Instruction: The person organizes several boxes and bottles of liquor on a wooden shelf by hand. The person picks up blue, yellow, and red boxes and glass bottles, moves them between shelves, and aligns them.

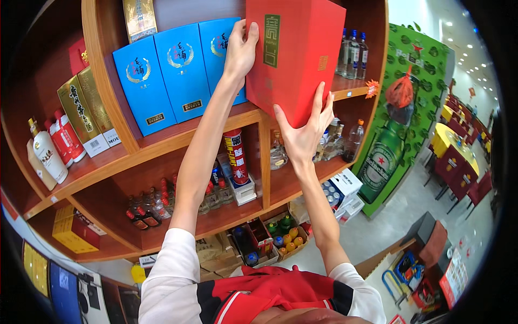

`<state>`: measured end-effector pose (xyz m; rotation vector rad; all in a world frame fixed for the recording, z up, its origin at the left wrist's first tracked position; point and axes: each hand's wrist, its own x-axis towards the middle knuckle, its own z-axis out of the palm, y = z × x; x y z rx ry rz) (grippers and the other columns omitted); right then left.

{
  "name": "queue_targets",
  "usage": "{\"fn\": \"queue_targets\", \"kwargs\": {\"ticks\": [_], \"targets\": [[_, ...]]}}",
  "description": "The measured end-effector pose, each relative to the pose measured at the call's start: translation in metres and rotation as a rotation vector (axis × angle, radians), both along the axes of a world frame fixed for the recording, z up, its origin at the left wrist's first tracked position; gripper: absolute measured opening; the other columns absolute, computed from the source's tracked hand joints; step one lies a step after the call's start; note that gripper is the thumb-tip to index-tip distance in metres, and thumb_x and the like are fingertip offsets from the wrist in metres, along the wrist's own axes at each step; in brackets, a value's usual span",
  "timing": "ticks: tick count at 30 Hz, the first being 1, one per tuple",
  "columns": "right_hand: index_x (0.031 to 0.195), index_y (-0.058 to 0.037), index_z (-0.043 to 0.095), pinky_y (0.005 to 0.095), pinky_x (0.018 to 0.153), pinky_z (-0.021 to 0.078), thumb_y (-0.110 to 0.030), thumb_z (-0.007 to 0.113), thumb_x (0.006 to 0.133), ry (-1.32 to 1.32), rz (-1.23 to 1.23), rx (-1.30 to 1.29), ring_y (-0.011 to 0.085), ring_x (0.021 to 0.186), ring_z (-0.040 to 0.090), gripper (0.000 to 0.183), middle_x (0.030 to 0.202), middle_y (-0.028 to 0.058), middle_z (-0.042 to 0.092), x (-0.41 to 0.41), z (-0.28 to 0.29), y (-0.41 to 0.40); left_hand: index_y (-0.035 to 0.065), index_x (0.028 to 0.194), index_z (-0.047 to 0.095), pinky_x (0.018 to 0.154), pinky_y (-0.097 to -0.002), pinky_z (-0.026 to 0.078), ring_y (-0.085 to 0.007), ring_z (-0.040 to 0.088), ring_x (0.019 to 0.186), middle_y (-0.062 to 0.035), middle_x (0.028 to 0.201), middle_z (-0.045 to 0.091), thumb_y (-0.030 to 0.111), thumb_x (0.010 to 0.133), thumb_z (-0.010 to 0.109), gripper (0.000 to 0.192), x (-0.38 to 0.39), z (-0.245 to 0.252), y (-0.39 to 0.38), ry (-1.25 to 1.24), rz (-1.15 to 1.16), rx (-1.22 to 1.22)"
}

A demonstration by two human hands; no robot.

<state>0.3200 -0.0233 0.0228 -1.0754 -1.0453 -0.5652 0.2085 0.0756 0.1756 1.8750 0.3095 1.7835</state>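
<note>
A tall red liquor gift box (297,52) with a dark green and gold panel is held between my two hands at the upper shelf. My left hand (241,50) presses its upper left side, fingertips near the edge. Lower down, my right hand (304,131) supports the bottom right part, thumb on the front and fingers spread along the side. Just left of the red box, several blue liquor boxes (181,75) stand side by side on the wooden shelf. The far sides of the red box are hidden.
Glass bottles (353,54) stand right of the box. Below it are a red insecticide can (236,158) and small bottles (149,206). White bottles (48,152) and gold boxes (85,113) fill the left compartment. Open crates of drinks (287,237) lie under the shelf.
</note>
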Motion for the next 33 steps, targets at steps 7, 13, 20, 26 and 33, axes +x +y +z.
{"fn": "queue_targets", "kwargs": {"ticks": [7, 13, 20, 26, 33], "targets": [[0.163, -0.0088, 0.033, 0.0568, 0.113, 0.0377, -0.04, 0.088, 0.079, -0.154, 0.124, -0.069, 0.0501, 0.135, 0.041, 0.105, 0.149, 0.0376, 0.042, 0.021, 0.012, 0.012, -0.0054, 0.124, 0.064, 0.095, -0.0393, 0.051, -0.0265, 0.064, 0.107, -0.0185, 0.12, 0.066, 0.045, 0.105, 0.062, 0.054, -0.028, -0.006, 0.032, 0.005, 0.488, 0.157], [0.159, -0.0045, 0.04, 0.0502, 0.109, 0.0436, -0.038, 0.088, 0.08, -0.22, 0.346, -0.155, 0.0423, 0.131, 0.047, 0.098, 0.145, 0.0274, 0.049, 0.069, 0.019, 0.028, -0.0023, 0.123, 0.065, 0.092, -0.0391, 0.052, -0.0261, 0.063, 0.102, -0.017, 0.112, 0.064, 0.043, 0.1, 0.069, 0.051, -0.02, -0.013, 0.012, -0.003, 0.604, 0.177], [0.152, -0.0024, 0.047, 0.0443, 0.1, 0.0493, -0.029, 0.091, 0.077, -0.169, 0.49, -0.209, 0.0341, 0.124, 0.054, 0.092, 0.133, 0.0187, 0.057, 0.091, 0.027, 0.046, -0.0029, 0.135, 0.055, 0.1, -0.0393, 0.051, -0.0235, 0.057, 0.122, -0.0165, 0.129, 0.063, 0.039, 0.098, 0.074, 0.058, -0.009, -0.025, 0.004, 0.046, 0.634, 0.213], [0.131, -0.0029, 0.058, 0.045, 0.097, 0.0478, -0.02, 0.094, 0.071, -0.178, 0.228, -0.131, 0.0345, 0.113, 0.056, 0.072, 0.117, 0.0148, 0.058, 0.093, 0.036, 0.053, -0.0032, 0.142, 0.047, 0.11, -0.0411, 0.045, -0.0276, 0.053, 0.127, -0.0163, 0.135, 0.046, 0.034, 0.1, 0.073, 0.062, 0.027, -0.04, 0.015, -0.128, 0.593, 0.337], [0.11, -0.0035, 0.06, 0.0444, 0.087, 0.0505, -0.011, 0.085, 0.08, -0.334, 0.155, -0.073, 0.0323, 0.1, 0.06, 0.04, 0.102, 0.0137, 0.061, 0.09, 0.045, 0.069, 0.0006, 0.14, 0.052, 0.103, -0.0476, 0.048, -0.0386, 0.053, 0.128, -0.0238, 0.134, 0.052, 0.038, 0.1, 0.065, 0.056, 0.036, -0.034, 0.025, -0.061, 0.912, 0.366]]}}
